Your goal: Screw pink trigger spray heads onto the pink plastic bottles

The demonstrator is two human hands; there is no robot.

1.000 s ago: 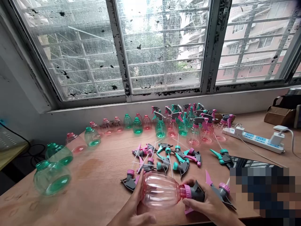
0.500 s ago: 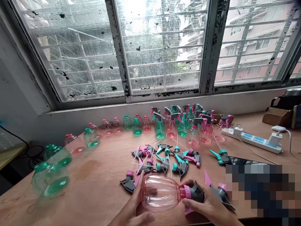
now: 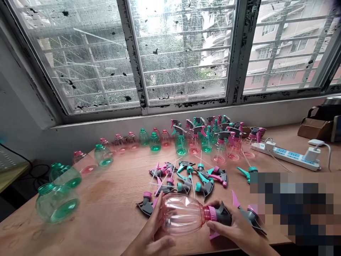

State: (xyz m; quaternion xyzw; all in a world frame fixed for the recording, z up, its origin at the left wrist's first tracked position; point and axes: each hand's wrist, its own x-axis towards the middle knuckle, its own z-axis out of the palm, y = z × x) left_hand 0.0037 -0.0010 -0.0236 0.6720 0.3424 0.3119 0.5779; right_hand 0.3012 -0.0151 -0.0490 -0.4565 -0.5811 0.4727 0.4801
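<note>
A clear pink bottle (image 3: 182, 215) lies on its side in the air above the table's front edge, its base to the left. My left hand (image 3: 153, 231) holds the bottle round its base end. On the bottle's neck sits a grey and pink spray head (image 3: 223, 214), and my right hand (image 3: 238, 227) is closed on it, thumb by the pink collar. Just beyond the bottle lie several loose spray heads in pink, teal and grey, among them a teal one (image 3: 205, 188). A pink and grey spray head (image 3: 146, 204) lies left of the bottle.
Open green and pink bottles, such as a green one (image 3: 57, 204), curve along the left and back. Bottles with spray heads (image 3: 181, 142) stand at the back. A white power strip (image 3: 286, 156) and a brown box (image 3: 317, 126) are at the right. A blurred patch covers the front right.
Both hands keep their hold on the bottle and spray head, which have hardly moved. The view has shifted slightly, and the blurred patch at the right has grown upward.
</note>
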